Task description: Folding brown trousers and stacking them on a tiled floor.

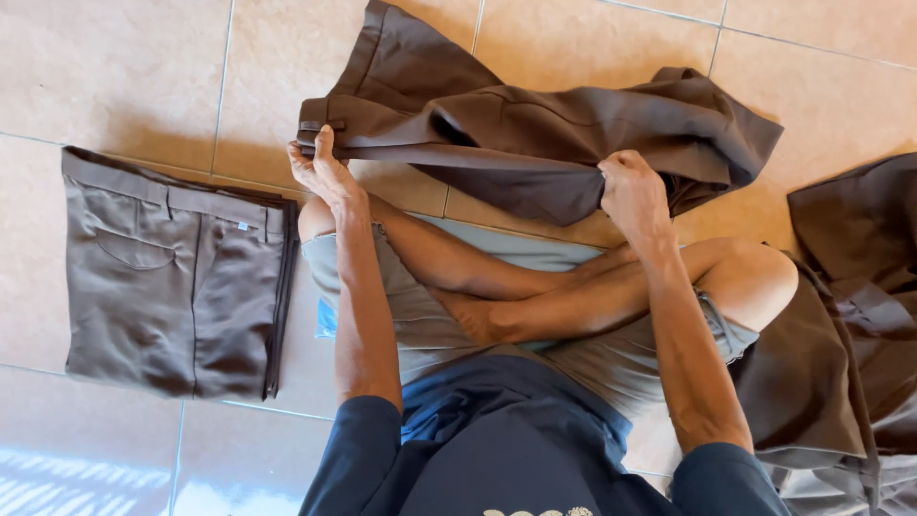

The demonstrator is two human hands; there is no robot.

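Beige tiled floor (115, 67) beneath brown trousers (535, 124), folded pile (172, 287).

I saw the brown trousers (535, 134) lying rumpled and half-folded on the far tiles, waistband left, legs bunched right.

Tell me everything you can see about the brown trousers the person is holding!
The brown trousers are dark brown woven cloth, rumpled and partly doubled over on the tan floor tiles ahead of the person's crossed legs. A waistband with a belt loop shows at their left end, where the left hand pinches it. The right hand grips a bunched fold lower down.
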